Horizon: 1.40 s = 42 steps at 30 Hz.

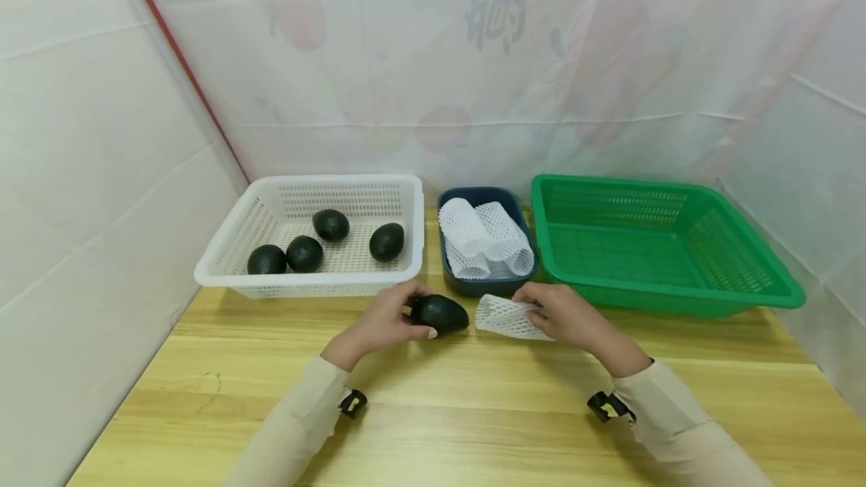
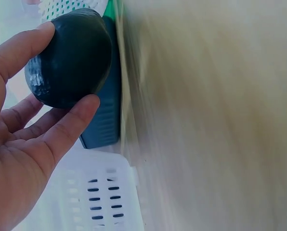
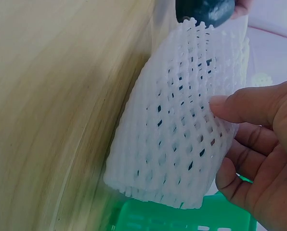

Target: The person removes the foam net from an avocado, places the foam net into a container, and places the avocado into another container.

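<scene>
My left hand [image 1: 386, 322] grips a dark avocado [image 1: 440, 315] over the table, thumb on one side and fingers on the other. In the left wrist view the avocado [image 2: 73, 57] shows its narrower end pointing away from the palm. My right hand [image 1: 564, 314] pinches a white foam net sleeve [image 1: 509, 318] between thumb and fingers. The sleeve's open end faces the avocado's tip, with a small gap between them in the head view. In the right wrist view the mesh sleeve [image 3: 175, 115] is partly flattened, and the avocado [image 3: 206, 10] appears just beyond its far end.
A white basket [image 1: 311, 290] at the back left holds several avocados [image 1: 331, 225]. Behind the hands, a dark blue bin [image 1: 473, 288] contains several foam net sleeves [image 1: 467, 228]. A green basket [image 1: 663, 295] stands at the back right. White sheeting [image 1: 433, 58] hangs behind the wooden table [image 1: 473, 427].
</scene>
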Motion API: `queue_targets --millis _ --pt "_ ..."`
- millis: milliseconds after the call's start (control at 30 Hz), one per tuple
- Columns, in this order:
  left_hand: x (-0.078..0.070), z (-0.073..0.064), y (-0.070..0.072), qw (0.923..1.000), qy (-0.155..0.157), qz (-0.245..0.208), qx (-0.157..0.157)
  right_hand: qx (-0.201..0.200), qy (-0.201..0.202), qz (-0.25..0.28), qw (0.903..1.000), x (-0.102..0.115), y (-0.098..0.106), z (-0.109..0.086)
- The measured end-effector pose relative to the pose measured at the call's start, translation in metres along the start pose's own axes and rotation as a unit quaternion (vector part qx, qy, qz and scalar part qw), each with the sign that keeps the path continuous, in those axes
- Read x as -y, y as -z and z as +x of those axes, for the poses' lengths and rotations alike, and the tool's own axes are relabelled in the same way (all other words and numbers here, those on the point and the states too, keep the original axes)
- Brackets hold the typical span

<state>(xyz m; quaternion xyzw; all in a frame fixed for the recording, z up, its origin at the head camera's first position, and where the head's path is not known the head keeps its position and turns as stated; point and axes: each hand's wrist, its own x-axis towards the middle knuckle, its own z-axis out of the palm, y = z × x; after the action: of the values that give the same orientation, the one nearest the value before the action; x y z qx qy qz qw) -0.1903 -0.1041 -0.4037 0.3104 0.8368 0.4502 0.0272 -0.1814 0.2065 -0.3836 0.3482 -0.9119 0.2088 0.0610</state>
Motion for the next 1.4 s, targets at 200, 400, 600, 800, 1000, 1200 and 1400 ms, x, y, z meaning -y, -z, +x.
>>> queue_targets --millis 200,400,600,800,1000,1200,1400 --pt "0.003 -0.004 0.001 1.0 0.005 -0.002 0.005 -0.006 0.007 -0.001 1.0 0.0 -0.001 0.0" --pt "0.001 -0.007 0.004 0.9999 0.009 -0.001 0.006 -0.001 -0.012 0.005 0.9999 0.005 0.003 0.001" --pt "-0.004 -0.017 0.014 0.9999 0.01 -0.004 0.008 0.002 -0.03 0.0 0.9995 0.01 0.02 0.001" --pt "-0.007 -0.027 0.023 0.9999 0.013 -0.007 0.003 -0.014 -0.015 0.01 0.9997 0.014 0.043 0.005" --pt "-0.011 -0.034 0.031 0.9997 0.026 -0.004 0.002 -0.018 -0.027 -0.001 0.9995 0.019 0.067 0.011" --pt "-0.012 -0.041 0.039 0.9998 0.02 -0.002 -0.003 -0.045 -0.005 -0.004 0.999 0.02 0.084 0.021" --pt "-0.012 -0.046 0.044 0.9997 0.024 0.001 -0.004 -0.066 0.012 -0.003 0.9978 0.017 0.09 0.036"
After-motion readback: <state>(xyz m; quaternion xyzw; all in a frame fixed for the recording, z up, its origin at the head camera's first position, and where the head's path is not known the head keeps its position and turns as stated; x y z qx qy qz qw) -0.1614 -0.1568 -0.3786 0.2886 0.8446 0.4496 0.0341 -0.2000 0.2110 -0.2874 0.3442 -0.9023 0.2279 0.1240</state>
